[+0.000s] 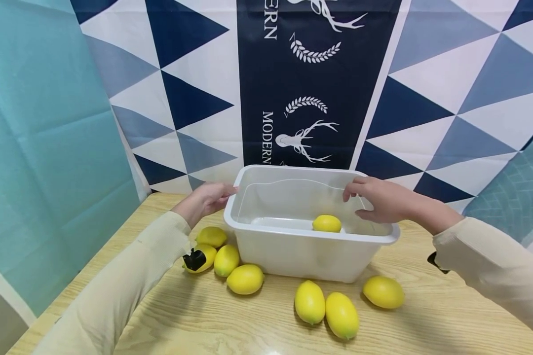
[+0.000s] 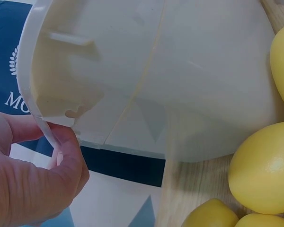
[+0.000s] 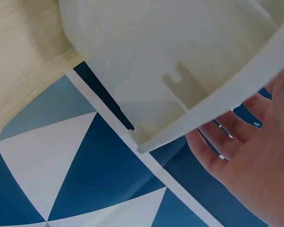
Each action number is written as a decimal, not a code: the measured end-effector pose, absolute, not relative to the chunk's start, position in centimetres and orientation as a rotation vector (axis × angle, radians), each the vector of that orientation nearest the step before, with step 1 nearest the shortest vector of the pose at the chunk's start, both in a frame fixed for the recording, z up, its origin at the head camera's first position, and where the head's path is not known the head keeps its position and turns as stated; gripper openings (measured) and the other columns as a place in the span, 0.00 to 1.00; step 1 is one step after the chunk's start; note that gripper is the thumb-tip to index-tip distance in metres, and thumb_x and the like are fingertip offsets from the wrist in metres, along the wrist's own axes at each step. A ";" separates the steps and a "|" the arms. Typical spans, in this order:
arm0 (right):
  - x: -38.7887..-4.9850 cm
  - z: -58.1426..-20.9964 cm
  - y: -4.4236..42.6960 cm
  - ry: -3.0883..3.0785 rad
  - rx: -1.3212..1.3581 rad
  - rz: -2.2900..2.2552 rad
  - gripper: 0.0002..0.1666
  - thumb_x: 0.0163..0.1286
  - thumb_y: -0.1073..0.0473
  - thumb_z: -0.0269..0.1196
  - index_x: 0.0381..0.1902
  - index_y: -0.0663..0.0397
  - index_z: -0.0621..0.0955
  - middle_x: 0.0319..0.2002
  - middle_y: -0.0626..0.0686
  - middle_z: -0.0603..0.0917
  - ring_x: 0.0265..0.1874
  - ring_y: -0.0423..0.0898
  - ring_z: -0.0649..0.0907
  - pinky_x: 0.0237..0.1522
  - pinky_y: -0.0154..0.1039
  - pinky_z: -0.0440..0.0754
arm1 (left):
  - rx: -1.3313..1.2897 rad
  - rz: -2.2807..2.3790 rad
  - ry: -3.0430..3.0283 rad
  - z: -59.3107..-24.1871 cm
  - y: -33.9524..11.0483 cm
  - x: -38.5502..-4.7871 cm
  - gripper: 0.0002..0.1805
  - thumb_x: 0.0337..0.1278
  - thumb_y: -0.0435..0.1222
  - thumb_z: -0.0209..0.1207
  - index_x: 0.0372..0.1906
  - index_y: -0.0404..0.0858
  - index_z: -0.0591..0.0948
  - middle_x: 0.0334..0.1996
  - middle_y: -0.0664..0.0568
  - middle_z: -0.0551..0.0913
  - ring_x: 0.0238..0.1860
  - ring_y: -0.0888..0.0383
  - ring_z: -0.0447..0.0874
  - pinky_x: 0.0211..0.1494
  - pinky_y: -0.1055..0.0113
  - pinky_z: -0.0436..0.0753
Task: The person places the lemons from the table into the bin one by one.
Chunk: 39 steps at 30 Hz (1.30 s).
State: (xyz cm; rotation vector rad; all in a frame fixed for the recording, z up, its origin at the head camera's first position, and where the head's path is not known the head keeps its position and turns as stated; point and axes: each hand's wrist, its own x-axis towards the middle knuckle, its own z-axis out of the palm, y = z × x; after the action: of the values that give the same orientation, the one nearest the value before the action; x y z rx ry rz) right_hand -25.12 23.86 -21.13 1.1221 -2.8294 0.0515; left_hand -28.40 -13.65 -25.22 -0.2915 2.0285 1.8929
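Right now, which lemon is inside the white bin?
The lemon toward the right end of the bin; the other lemons lie outside, on the table.

The near wall of the white bin hides the underside of the lemon inside from me. At my left cuff, a black piece covers part of another lemon; I can't tell what it is. In the left wrist view, my left hand is cut off by the left edge. In the right wrist view, the rim hides my right hand's fingertips. The upper deer print runs off the head view's top.
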 end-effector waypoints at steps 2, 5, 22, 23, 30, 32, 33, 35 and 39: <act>-24.9 -21.4 23.9 -2.798 1.113 0.044 0.20 0.52 0.65 0.71 0.43 0.47 0.80 0.46 0.51 0.82 0.42 0.47 0.79 0.46 0.48 0.85 | -0.287 1.890 2.028 -25.4 -13.7 -28.4 0.23 0.67 0.37 0.55 0.64 0.36 0.71 0.55 0.50 0.72 0.51 0.56 0.73 0.68 0.66 0.75; -24.7 -21.7 24.0 -2.746 1.099 0.046 0.20 0.52 0.65 0.72 0.43 0.48 0.81 0.46 0.52 0.82 0.43 0.48 0.79 0.47 0.49 0.85 | -0.283 1.889 2.028 -25.6 -13.7 -28.4 0.23 0.67 0.37 0.55 0.64 0.36 0.71 0.53 0.50 0.72 0.49 0.57 0.73 0.67 0.66 0.76; -23.2 -22.9 24.6 -2.434 0.945 0.101 0.20 0.51 0.62 0.72 0.43 0.50 0.80 0.43 0.53 0.81 0.44 0.52 0.77 0.48 0.52 0.80 | -0.298 1.926 2.008 -25.4 -13.7 -28.6 0.24 0.67 0.36 0.54 0.65 0.33 0.69 0.51 0.49 0.72 0.47 0.57 0.75 0.68 0.65 0.75; -23.1 -22.9 24.7 -2.415 0.935 0.101 0.20 0.50 0.62 0.72 0.43 0.50 0.80 0.42 0.53 0.81 0.44 0.52 0.77 0.47 0.51 0.80 | -0.294 1.927 2.006 -25.3 -13.7 -28.6 0.24 0.67 0.36 0.54 0.65 0.33 0.69 0.51 0.49 0.72 0.47 0.57 0.75 0.68 0.64 0.75; -22.0 -23.3 25.3 -2.331 0.919 0.154 0.20 0.49 0.63 0.70 0.42 0.52 0.80 0.42 0.55 0.81 0.43 0.53 0.77 0.42 0.51 0.77 | -0.306 1.938 1.990 -25.3 -13.7 -28.6 0.24 0.67 0.36 0.55 0.65 0.33 0.70 0.52 0.49 0.72 0.48 0.57 0.75 0.68 0.64 0.75; -21.7 -23.4 25.4 -2.333 0.909 0.176 0.20 0.50 0.62 0.70 0.42 0.52 0.80 0.42 0.54 0.80 0.44 0.52 0.77 0.44 0.51 0.77 | -0.313 1.938 1.990 -25.3 -13.7 -28.6 0.24 0.67 0.36 0.55 0.65 0.33 0.70 0.53 0.48 0.72 0.49 0.56 0.74 0.68 0.64 0.75; -21.5 -23.4 25.4 -2.332 0.910 0.189 0.19 0.50 0.62 0.70 0.42 0.53 0.80 0.42 0.54 0.80 0.44 0.52 0.77 0.44 0.51 0.77 | -0.319 1.936 1.993 -25.3 -13.7 -28.6 0.24 0.67 0.36 0.55 0.65 0.33 0.70 0.54 0.48 0.72 0.50 0.56 0.74 0.68 0.64 0.75; -21.2 -23.5 25.5 -2.323 0.914 0.215 0.19 0.50 0.62 0.69 0.42 0.54 0.80 0.42 0.54 0.81 0.45 0.52 0.77 0.45 0.51 0.77 | -0.321 1.934 1.996 -25.2 -13.7 -28.6 0.24 0.67 0.36 0.55 0.65 0.34 0.69 0.55 0.48 0.72 0.51 0.55 0.74 0.68 0.64 0.75; -20.4 -24.0 25.7 -2.291 0.924 0.258 0.20 0.49 0.63 0.68 0.42 0.56 0.80 0.44 0.55 0.81 0.47 0.53 0.77 0.47 0.52 0.76 | -0.327 1.941 1.983 -25.3 -13.6 -28.6 0.24 0.66 0.35 0.55 0.65 0.34 0.69 0.54 0.48 0.71 0.51 0.55 0.74 0.68 0.64 0.75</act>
State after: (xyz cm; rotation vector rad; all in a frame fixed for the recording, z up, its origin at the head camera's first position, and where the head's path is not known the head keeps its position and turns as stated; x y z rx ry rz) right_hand -20.42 25.73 -23.98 0.9237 -2.2914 0.2576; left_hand -28.56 -13.64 -25.26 -0.3274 1.9828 1.9406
